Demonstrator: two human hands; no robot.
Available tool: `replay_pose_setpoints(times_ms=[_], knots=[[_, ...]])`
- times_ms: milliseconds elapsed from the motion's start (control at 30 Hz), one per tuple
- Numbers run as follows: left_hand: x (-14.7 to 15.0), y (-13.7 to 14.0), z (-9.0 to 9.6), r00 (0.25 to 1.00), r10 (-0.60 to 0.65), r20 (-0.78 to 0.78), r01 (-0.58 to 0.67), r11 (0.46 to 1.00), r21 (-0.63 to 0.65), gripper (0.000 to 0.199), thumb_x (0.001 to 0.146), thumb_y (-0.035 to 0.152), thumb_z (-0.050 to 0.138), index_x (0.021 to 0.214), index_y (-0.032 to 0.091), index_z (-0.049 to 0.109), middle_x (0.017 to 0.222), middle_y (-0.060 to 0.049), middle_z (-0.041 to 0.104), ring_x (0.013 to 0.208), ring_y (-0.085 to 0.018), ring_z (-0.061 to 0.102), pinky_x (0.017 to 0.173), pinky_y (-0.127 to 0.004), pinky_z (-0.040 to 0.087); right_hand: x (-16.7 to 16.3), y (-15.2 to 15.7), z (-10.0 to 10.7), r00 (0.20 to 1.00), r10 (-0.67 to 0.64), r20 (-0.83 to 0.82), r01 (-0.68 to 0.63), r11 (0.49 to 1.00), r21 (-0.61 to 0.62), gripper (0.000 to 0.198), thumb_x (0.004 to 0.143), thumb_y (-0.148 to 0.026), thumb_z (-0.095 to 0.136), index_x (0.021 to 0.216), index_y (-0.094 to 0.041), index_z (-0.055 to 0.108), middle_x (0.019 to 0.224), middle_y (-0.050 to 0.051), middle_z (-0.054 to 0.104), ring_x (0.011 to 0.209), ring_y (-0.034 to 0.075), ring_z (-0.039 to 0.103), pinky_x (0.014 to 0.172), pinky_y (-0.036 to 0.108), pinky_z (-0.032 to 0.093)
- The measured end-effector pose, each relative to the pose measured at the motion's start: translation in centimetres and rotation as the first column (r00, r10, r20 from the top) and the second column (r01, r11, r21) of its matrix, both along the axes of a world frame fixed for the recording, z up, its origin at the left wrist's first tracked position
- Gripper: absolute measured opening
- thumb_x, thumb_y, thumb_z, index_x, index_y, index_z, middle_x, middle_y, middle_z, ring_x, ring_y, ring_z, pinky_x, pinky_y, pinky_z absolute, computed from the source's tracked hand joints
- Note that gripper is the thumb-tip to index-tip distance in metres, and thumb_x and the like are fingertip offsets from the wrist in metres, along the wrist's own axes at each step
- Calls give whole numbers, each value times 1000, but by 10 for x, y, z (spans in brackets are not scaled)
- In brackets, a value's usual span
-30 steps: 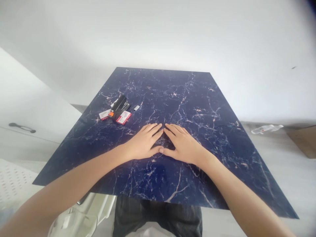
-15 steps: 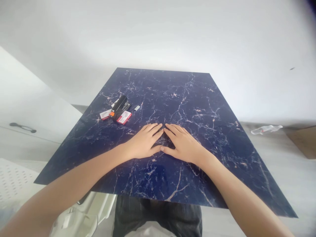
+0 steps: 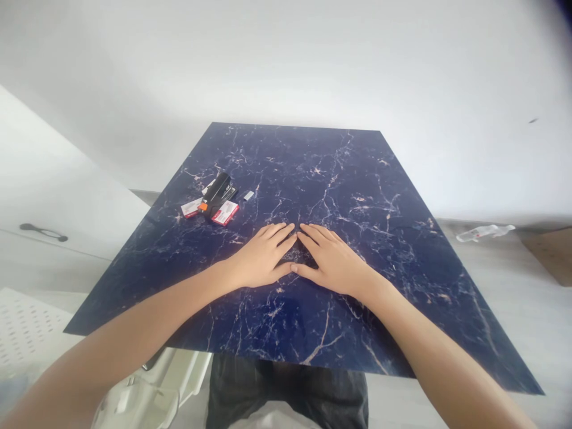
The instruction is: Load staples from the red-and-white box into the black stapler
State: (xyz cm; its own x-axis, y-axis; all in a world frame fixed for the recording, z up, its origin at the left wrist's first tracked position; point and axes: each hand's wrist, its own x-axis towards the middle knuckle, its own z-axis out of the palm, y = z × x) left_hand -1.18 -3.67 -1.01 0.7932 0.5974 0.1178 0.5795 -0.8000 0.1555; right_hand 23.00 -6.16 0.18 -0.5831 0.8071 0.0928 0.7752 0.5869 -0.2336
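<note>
My left hand [image 3: 263, 255] lies flat on the dark blue marbled table [image 3: 286, 173], fingers stretched out and holding nothing. Opposite it my right hand [image 3: 331, 257] rests palm down in the same way. The two thumbs touch at the tips, and the forefingers nearly meet. Beyond my left hand is a small cluster: a black stapler [image 3: 217, 189] with an orange part at its near end, a red and white box [image 3: 226, 213], and another red and white box [image 3: 192, 207] partly covered. A small pale staple strip or similar piece [image 3: 248, 195] lies apart to their right.
A white cabinet with a dark handle [image 3: 43, 232] stands left of the table. On the floor at right lie a clear plastic bottle [image 3: 485, 233] and a brown cardboard box [image 3: 552, 253]. A white plastic object [image 3: 147, 393] is below the near left edge.
</note>
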Motion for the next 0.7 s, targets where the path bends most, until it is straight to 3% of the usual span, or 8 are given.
replay_pose_setpoints(times_ms=[700], knots=[[0,0,2,1000,6,15,-6,1000,-28,67,109,53,44,159,9,42,169,-23,36,158,-40,32,127,-59,30,0,-1,0,1000,-6,-11,6,1000,-21,84,103,-73,41,161,-13,46,168,21,40,156,40,37,126,62,35]])
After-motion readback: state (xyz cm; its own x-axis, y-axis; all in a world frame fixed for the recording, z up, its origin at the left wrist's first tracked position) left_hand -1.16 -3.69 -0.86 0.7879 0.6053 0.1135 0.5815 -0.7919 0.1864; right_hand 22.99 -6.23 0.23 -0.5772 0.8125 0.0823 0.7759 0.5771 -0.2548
